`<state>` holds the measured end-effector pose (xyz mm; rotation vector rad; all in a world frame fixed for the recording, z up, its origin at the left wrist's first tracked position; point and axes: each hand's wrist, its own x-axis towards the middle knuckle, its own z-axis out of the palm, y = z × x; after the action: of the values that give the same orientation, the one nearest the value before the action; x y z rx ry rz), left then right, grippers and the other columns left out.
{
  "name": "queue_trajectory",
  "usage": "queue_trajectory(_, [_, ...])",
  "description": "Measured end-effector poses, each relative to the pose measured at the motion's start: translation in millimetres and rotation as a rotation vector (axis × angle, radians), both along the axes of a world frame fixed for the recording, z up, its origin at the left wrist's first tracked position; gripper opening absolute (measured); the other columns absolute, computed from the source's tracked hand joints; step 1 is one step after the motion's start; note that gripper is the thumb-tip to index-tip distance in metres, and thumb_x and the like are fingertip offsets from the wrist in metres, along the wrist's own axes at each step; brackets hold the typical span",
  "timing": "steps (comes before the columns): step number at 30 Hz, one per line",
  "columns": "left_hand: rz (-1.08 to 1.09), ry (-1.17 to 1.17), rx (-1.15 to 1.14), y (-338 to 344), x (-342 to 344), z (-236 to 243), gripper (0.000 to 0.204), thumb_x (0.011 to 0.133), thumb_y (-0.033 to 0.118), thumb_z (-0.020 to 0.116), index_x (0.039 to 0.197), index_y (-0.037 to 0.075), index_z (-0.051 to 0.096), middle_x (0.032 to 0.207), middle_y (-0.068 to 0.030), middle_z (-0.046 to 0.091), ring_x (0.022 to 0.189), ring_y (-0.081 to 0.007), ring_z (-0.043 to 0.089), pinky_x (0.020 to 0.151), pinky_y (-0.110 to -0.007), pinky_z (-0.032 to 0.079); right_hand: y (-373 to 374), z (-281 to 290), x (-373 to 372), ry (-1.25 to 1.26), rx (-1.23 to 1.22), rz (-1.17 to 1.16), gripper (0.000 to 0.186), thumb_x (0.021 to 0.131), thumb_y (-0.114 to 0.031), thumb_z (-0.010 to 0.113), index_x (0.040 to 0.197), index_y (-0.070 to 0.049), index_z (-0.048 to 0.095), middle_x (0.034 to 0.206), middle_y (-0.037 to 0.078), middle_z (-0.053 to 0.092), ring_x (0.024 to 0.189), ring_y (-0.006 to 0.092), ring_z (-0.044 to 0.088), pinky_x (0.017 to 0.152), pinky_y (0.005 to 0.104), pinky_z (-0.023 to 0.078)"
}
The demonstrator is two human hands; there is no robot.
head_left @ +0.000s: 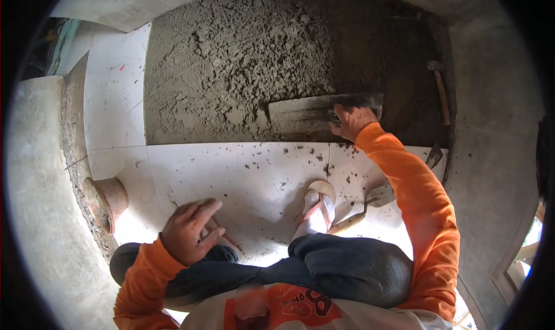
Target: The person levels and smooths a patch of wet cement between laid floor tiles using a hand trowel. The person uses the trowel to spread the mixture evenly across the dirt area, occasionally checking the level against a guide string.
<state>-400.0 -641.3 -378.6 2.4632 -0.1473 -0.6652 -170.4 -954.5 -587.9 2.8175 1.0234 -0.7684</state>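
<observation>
My right hand (pixel 354 122) is closed on a long flat float (pixel 298 113), smeared with mortar; its grip is mostly hidden under my fingers. The float lies at the near edge of a bed of wet grey mortar (pixel 231 58), lumpy on the left and darker and smoother on the right. Along this edge run white floor tiles (pixel 231 168) dotted with mortar crumbs. My left hand (pixel 191 230) hangs above my left knee with nothing in it, fingers loosely bent and thumb apart.
A hammer (pixel 442 93) lies at the right wall. A pointed trowel with a wooden handle (pixel 378 196) rests beside my right foot, and another mortar-covered blade (pixel 433 155) is near the tile corner. At the left stands a brown bucket (pixel 110 200). Concrete walls (pixel 488 128) close in both sides.
</observation>
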Motion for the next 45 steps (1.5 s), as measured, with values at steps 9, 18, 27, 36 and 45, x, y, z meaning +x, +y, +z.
queue_trajectory(9, [-0.087, 0.057, 0.042, 1, 18, -24, 0.048, 0.082, 0.024, 0.060, 0.121, 0.001, 0.047, 0.117, -0.0187, 0.053, 0.105, -0.0342, 0.053, 0.093, -0.040, 0.041, 40, 15, 104, -0.087, -0.015, -0.481, 0.052, 0.082, -0.051, 0.050, 0.115, -0.012, 0.055, 0.099, 0.019, 0.064, 0.093, 0.0332, 0.062, 0.083, 0.0398, 0.049])
queue_trajectory(18, [-0.033, 0.167, 0.011, 78, 43, -54, 0.043, 0.083, 0.023, 0.061, 0.119, 0.004, 0.050, 0.116, -0.0177, 0.055, 0.108, -0.0334, 0.052, 0.093, -0.039, 0.041, -1, 18, 78, -0.161, 0.081, -0.487, 0.049, 0.079, -0.041, 0.058, 0.111, -0.003, 0.056, 0.103, 0.020, 0.062, 0.098, 0.0338, 0.060, 0.081, 0.0413, 0.049])
queue_trajectory(27, [0.084, 0.033, 0.413, 136, 200, -118, 0.042, 0.085, 0.026, 0.055, 0.121, 0.007, 0.047, 0.123, -0.0174, 0.050, 0.113, -0.0372, 0.046, 0.096, -0.043, 0.037, -20, -3, 75, 0.326, 0.872, -1.345, 0.039, 0.085, -0.034, 0.056, 0.086, 0.004, 0.051, 0.066, 0.015, 0.055, 0.049, 0.0197, 0.057, 0.040, 0.0340, 0.046])
queue_trajectory(36, [0.159, -0.124, 0.400, 215, 199, -181, 0.053, 0.084, 0.028, 0.056, 0.130, 0.011, 0.038, 0.131, -0.0161, 0.044, 0.123, -0.0340, 0.039, 0.101, -0.041, 0.032, 83, -42, 69, -0.275, 0.301, -1.024, 0.058, 0.083, -0.047, 0.055, 0.086, 0.010, 0.050, 0.064, 0.020, 0.061, 0.058, 0.0252, 0.064, 0.049, 0.0373, 0.049])
queue_trajectory(45, [0.111, -0.132, 0.058, 272, 232, -241, 0.035, 0.083, 0.036, 0.059, 0.099, 0.005, 0.061, 0.092, -0.0153, 0.063, 0.085, -0.0313, 0.060, 0.075, -0.039, 0.047, 54, 2, 72, 0.147, 0.517, -1.731, 0.037, 0.087, -0.041, 0.053, 0.102, -0.008, 0.047, 0.081, 0.011, 0.060, 0.067, 0.0209, 0.058, 0.057, 0.0309, 0.047])
